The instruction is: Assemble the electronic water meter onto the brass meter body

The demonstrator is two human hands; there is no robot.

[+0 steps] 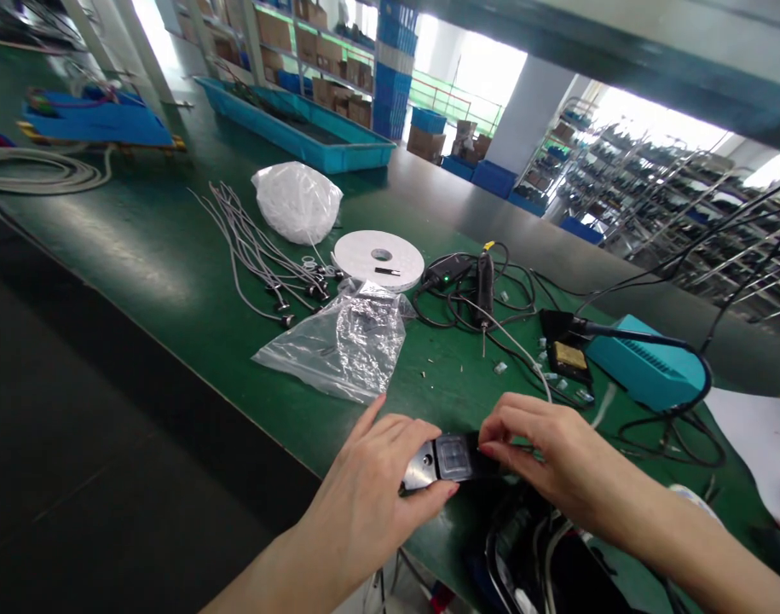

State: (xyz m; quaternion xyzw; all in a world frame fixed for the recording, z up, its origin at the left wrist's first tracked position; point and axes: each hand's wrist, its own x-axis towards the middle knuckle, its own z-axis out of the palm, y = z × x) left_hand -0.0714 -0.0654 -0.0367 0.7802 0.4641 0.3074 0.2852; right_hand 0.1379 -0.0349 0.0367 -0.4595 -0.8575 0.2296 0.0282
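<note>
Near the front edge of the green bench, my left hand point(380, 469) grips a flat silver-and-black panel point(454, 458) by its silver end, thumb on the near side and fingers on the far side. The panel has a round hole in the silver part and a squarish see-through window in the black part. My right hand point(543, 439) is closed in a pinch at the black end; whether a small piece sits between those fingertips is hidden. Just beyond my left hand lies a clear plastic bag point(344, 345).
Behind the bag are a white tape roll point(357, 251), grey cables point(249, 243) and a white plastic bundle point(298, 203). A black electric screwdriver point(485, 286) with cords lies ahead. Rightward stand a teal soldering station point(649, 362) and sponge point(569, 356). A blue tray point(357, 156) sits far back.
</note>
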